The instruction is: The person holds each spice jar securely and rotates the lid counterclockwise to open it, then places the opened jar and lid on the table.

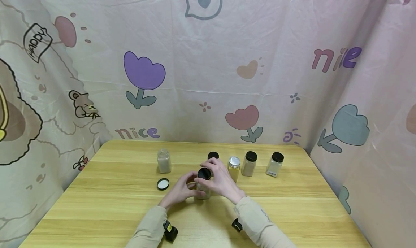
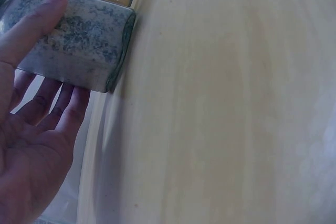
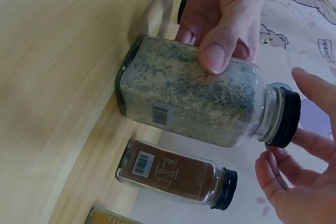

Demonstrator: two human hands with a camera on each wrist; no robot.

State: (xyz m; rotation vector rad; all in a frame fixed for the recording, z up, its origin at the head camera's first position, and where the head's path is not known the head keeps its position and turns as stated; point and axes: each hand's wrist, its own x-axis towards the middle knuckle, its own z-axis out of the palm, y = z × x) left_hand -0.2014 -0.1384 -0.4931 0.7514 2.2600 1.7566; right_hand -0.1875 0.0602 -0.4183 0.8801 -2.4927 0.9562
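A glass jar [image 3: 184,93] of mottled green and pale seasoning stands upright, its black lid [image 3: 286,118] at the mouth. My left hand [image 1: 182,190] holds the jar by its body, thumb [image 2: 44,19] across one face and fingers round the other side. My right hand [image 1: 224,179] surrounds the lid with spread fingers. In the right wrist view one of its fingertips [image 3: 298,73] is apart from the lid's edge, while others lie at the lid's lower side. Part of a second black-lidded jar [image 1: 213,155] shows behind the right hand.
An uncapped jar [image 1: 164,162] stands at the back left, with a loose lid [image 1: 163,184] lying white side up before it. To the right are a silver-capped jar of yellow seasoning [image 1: 233,168] and two black-lidded jars, one beige [image 1: 248,165], one pale [image 1: 274,165].
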